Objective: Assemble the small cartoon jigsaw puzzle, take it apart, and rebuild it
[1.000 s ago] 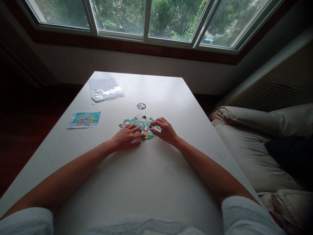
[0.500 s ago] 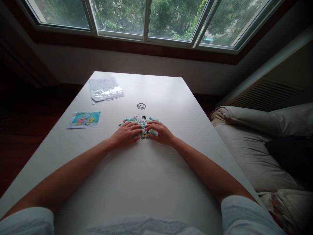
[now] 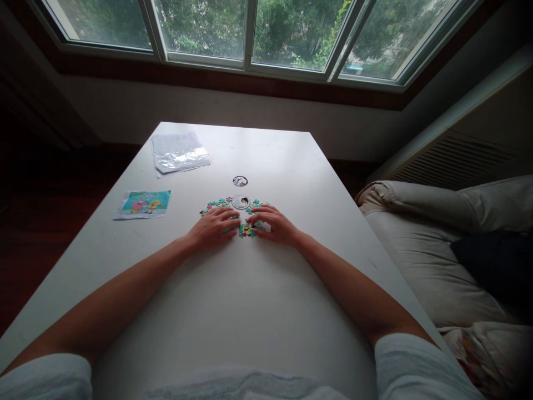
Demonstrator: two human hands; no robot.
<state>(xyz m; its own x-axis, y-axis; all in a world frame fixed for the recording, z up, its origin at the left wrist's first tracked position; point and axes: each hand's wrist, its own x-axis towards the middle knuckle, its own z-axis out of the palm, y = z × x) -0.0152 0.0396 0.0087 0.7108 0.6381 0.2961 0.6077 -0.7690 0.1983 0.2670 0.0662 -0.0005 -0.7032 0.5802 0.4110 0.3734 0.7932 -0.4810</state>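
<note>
A small heap of teal, pink and yellow puzzle pieces [image 3: 246, 229] lies in the middle of the white table [image 3: 250, 300]. My left hand [image 3: 211, 229] rests palm down on the heap's left side, fingers spread flat. My right hand [image 3: 275, 225] lies flat on its right side, fingertips pointing toward the left hand. Both hands cover much of the heap. A few pieces [image 3: 219, 203] show just beyond my fingers.
A round cable hole with a ring [image 3: 240, 201] sits just behind the heap, and a smaller disc [image 3: 240, 181] beyond it. A cartoon picture card [image 3: 144, 203] lies to the left, a clear plastic bag with paper [image 3: 180, 152] farther back. A cream sofa [image 3: 437, 261] borders the table's right edge.
Both hands have drawn together and slightly toward me, sweeping the scattered pieces into a tighter heap. The right hand moved left; the spread of pieces on the right has shrunk.
</note>
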